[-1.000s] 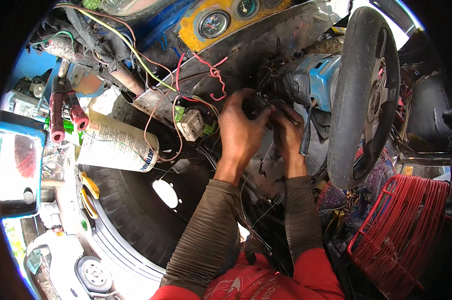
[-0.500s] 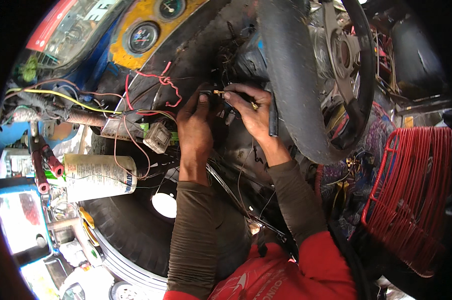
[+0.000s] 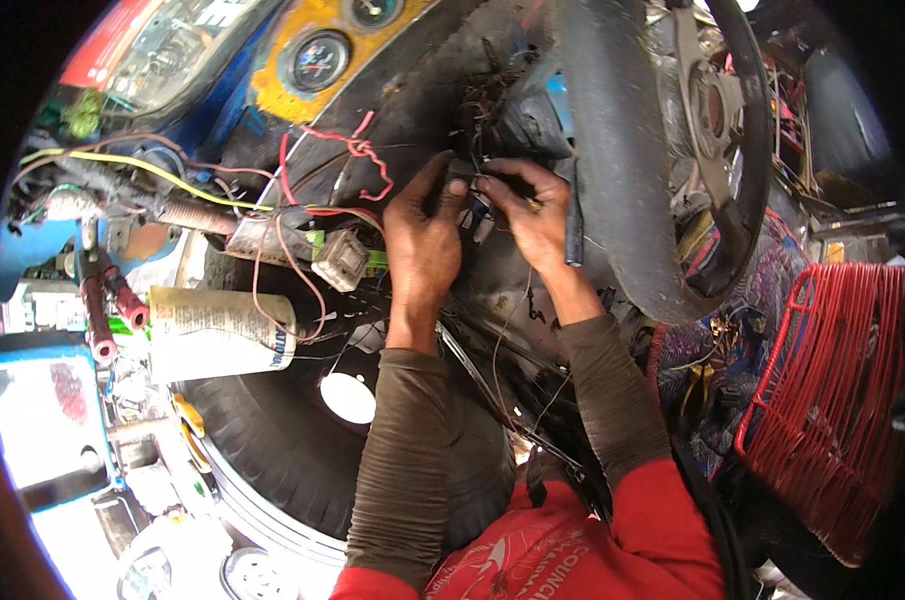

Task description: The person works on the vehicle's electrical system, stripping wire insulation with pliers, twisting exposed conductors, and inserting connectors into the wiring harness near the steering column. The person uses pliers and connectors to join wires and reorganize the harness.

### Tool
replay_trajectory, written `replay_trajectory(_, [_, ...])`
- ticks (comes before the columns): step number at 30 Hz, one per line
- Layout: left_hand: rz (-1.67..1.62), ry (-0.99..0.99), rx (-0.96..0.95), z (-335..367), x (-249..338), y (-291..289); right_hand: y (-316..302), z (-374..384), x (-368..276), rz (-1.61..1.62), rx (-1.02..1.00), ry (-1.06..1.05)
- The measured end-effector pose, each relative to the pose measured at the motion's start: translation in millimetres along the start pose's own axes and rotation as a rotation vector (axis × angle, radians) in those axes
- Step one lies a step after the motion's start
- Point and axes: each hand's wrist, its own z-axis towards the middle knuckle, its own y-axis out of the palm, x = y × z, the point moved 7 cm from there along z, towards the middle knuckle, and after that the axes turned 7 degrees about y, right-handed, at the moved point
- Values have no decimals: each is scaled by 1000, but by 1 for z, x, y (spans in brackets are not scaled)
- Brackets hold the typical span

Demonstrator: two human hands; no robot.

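My left hand (image 3: 422, 245) is closed, its thumb and fingers pinching a small black block (image 3: 461, 169). Facing it, my right hand (image 3: 540, 225) has its thumb and forefinger pinched at the side of that block, and the fingertips hide what lies between them. A black rod-like handle (image 3: 573, 228) sticks out from the right hand along its outer side. Something small and yellowish (image 3: 534, 205) shows among the right fingers, too small to name. Below the fingertips are thin dark and pale wires, partly in shadow.
A black steering wheel (image 3: 754, 150) and its thick column cover (image 3: 617, 150) stand to the right. Two gauges sit in a yellow panel (image 3: 277, 85). Loose wires (image 3: 162, 180), a white cylinder (image 3: 217, 335) and a tyre (image 3: 272, 430) lie left; a red corded seat (image 3: 822, 390) stands right.
The view has shifted, so the scene sits further right. My fingertips are closer together; the brass-coloured piece that showed between them is now hidden. The black handle remains in my right hand.
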Motion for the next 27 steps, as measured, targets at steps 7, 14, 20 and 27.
replay_trajectory(7, [-68, -42, 6, -2, -11, 7, -2, -4, 3, 250, -70, 182])
replay_trajectory(14, [65, 43, -62, 1, -8, 4, -3, 1, -4, 139, -67, 140])
replay_trajectory(20, [-154, -29, -58, -5, -12, 5, -3, -2, 13, 413, -173, 245])
replay_trajectory(27, [-82, -13, -21, -6, -11, 6, -7, -4, 14, 462, -230, 192])
